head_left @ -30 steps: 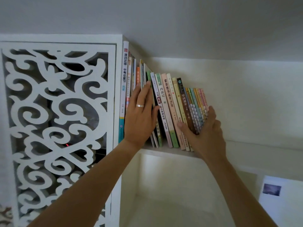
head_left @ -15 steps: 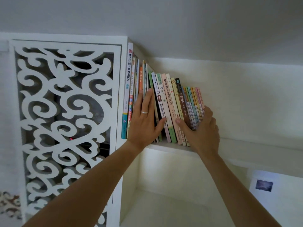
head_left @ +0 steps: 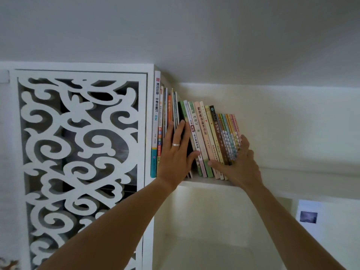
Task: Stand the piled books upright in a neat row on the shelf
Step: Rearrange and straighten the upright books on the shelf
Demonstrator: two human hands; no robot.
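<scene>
A row of books [head_left: 202,137] stands on the white shelf [head_left: 303,172], packed against the left side panel and leaning slightly left at the top. A tall white-spined book [head_left: 156,117] is the leftmost. My left hand [head_left: 176,152], with a ring on one finger, lies flat with straight fingers against the spines of the thin books near the left. My right hand [head_left: 238,162] is at the right end of the row: its thumb lies across the lower spines and its fingers wrap the outer face of the last pink book [head_left: 236,129].
A white carved lattice panel [head_left: 81,162] fills the left. The shelf runs on bare to the right of the books. Below is an open white compartment [head_left: 204,230]. A white sheet with a small dark picture [head_left: 308,217] is at lower right. The ceiling is close above.
The view has shifted slightly. Both hands stay on the row; the right hand has pressed the right-end books closer together and more upright.
</scene>
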